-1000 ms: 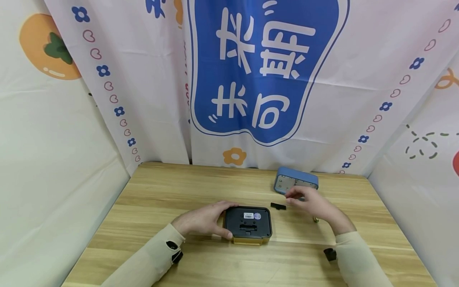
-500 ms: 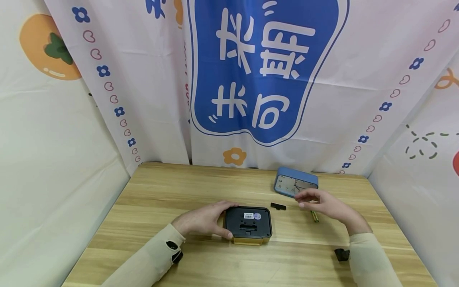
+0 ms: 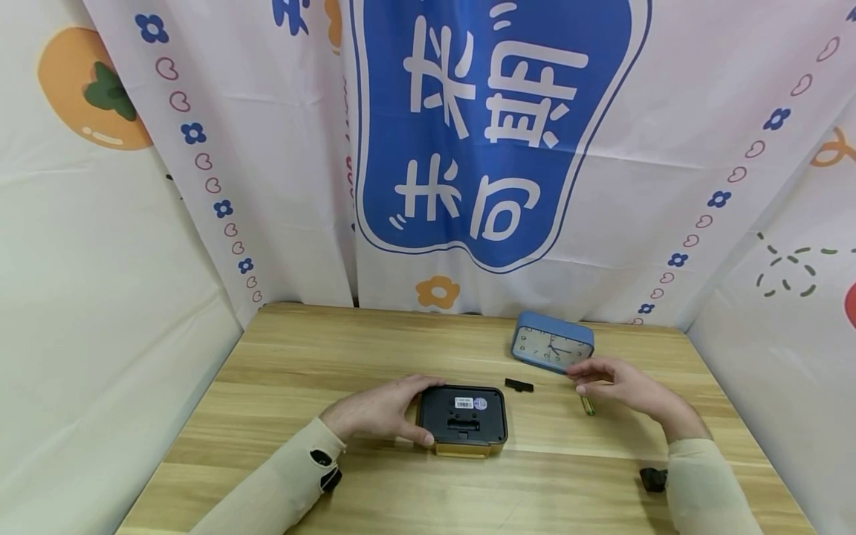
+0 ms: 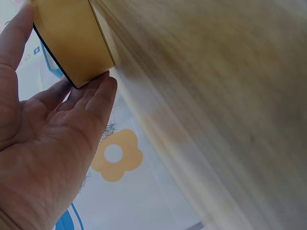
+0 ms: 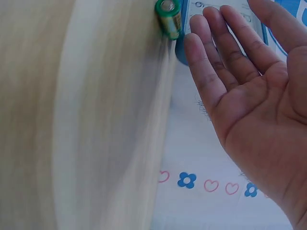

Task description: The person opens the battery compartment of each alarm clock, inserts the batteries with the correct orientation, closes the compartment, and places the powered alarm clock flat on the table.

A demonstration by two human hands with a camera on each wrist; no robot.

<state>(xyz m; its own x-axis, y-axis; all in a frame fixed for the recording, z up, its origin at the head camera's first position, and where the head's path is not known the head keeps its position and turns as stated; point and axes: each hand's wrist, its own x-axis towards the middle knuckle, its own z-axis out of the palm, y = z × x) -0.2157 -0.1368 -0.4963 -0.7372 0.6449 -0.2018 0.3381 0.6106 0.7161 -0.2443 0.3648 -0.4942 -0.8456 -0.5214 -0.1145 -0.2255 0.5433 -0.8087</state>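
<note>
Gold clock (image 3: 491,416), back up on table (image 3: 334,342) (batt. bay (image 3: 463,425) uncovered): L hand (image 3: 383,410) gripping. Green batt. (image 3: 588,405), nr. blue clock (image 3: 545,349): R hand (image 3: 620,388), fingers loose, has shifted rightwd.; we judge batt. within reach.

From above, the head camera faces forward and down; low, close wrist views share its backdrop (image 3: 491,163).

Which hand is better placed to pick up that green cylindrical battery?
The right hand, I'd judge: it holds nothing and hangs close to the green cylindrical battery, while the left hand is farther off, gripping the gold-sided black rectangular case.
</note>
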